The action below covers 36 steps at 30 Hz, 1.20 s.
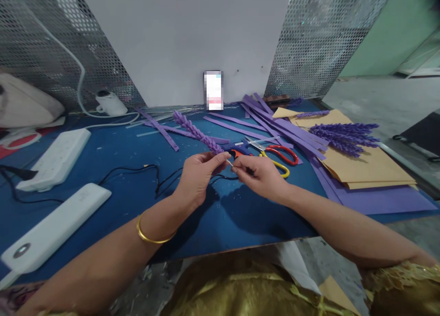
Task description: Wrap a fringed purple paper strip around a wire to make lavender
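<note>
My left hand [201, 171] is closed around the lower end of a purple craft lavender sprig [197, 133], which tilts up and to the left. Its thin pale stem [230, 162] sticks out below, and the fingertips of my right hand [259, 174] pinch the end of that stem. Just behind my hands lies a blue glue gun [242, 147] with an orange trigger, partly hidden by my fingers. Scissors [282, 154] with one red and one yellow handle rest beside it, behind my right hand.
Purple strips [261, 119] lie across the back of the blue table [192, 238]. Finished lavender sprigs [345, 137] rest on tan sheets [374, 167] at right. A lit phone [213, 90] leans on the back panel. A power strip [57, 158] and white device [57, 226] occupy the left.
</note>
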Motion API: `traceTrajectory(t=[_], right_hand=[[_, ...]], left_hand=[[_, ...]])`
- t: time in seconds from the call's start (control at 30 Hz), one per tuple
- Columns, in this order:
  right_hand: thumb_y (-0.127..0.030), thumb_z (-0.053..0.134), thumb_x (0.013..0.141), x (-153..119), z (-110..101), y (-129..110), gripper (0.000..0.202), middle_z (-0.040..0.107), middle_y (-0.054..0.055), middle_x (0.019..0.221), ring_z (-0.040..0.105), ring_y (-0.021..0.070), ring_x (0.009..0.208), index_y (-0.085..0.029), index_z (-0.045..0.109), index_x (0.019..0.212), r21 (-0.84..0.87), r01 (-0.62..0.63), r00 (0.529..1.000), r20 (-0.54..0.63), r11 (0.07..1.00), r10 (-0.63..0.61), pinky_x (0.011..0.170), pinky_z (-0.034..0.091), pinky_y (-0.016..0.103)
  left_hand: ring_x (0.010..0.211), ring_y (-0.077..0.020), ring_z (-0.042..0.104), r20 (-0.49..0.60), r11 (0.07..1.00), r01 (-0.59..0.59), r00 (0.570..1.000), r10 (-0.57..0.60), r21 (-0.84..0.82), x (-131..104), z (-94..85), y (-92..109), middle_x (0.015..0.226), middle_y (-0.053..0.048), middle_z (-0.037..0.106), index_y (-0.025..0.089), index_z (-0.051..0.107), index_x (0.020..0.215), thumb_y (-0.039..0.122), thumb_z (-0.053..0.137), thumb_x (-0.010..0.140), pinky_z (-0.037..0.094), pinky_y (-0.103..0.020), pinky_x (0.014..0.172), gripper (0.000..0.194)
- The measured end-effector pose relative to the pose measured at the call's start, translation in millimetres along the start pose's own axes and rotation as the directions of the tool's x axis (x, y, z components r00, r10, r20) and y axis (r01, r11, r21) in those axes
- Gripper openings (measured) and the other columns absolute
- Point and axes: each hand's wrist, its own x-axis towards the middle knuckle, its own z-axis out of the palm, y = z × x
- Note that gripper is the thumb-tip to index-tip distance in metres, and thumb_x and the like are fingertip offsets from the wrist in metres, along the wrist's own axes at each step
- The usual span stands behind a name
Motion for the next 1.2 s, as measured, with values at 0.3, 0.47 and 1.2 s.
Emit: traceTrajectory(t=[0.3, 0.47, 1.2], right_hand=[[-0.026, 0.054, 0.091, 2.8, -1.9, -4.5, 0.02, 0.056, -0.003, 0.057, 0.049, 0.01, 0.049, -0.017, 0.059, 0.075, 0.219, -0.146, 0.988, -0.018, 0.965, 0.154, 0.05, 0.038, 0.022], [-0.021, 0.055, 0.09, 3.0, -1.7, -5.0, 0.017, 0.057, -0.004, 0.056, 0.049, 0.0096, 0.049, -0.018, 0.059, 0.074, 0.184, -0.105, 0.993, -0.035, 0.977, 0.113, 0.051, 0.038, 0.022], [-0.016, 0.051, 0.088, -2.3, 0.9, -1.5, 0.011, 0.051, -0.004, 0.06, 0.043, 0.0093, 0.054, -0.018, 0.056, 0.078, -0.025, 0.037, 0.999, -0.007, 0.999, -0.037, 0.055, 0.031, 0.023]], left_hand=[[0.075, -0.0158, 0.062, 0.123, 0.999, -0.033, 0.992, 0.037, -0.027, -0.4, -3.6, -0.9, 0.082, -0.007, 0.074, 0.015, 0.08, 0.087, 0.053, 0.08, 0.07, 0.047, -0.027, 0.07, 0.042], [0.075, -0.0146, 0.062, 0.035, 0.999, -0.028, 0.999, 0.028, -0.017, 0.3, -2.4, -1.3, 0.079, -0.005, 0.073, 0.016, 0.078, 0.081, 0.043, 0.087, 0.064, 0.046, -0.026, 0.073, 0.033], [0.065, -0.0132, 0.057, 0.004, 0.999, -0.029, 1.0, 0.029, 0.015, -0.3, 1.3, -1.4, 0.067, -0.002, 0.068, 0.015, 0.075, 0.068, 0.04, 0.09, 0.058, 0.045, -0.027, 0.068, 0.031]])
